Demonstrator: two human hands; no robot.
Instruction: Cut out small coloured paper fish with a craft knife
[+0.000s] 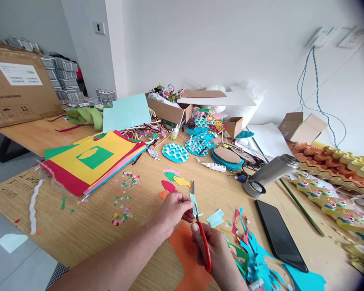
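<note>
My left hand pinches a small light blue paper piece between thumb and fingers. Red-handled scissors are gripped in my right hand, their blades pointing away from me and lying along the blue piece. Under my hands lies an orange paper sheet. Just beyond my left hand are several cut paper fish, among them a yellow fish and a red fish. A light blue scrap rests right of the blades.
Blue paper scraps and a black phone lie at right, near a steel flask. Stacked coloured paper is at left. Farther back are a glue bottle, a wavy blue disc and a cardboard box.
</note>
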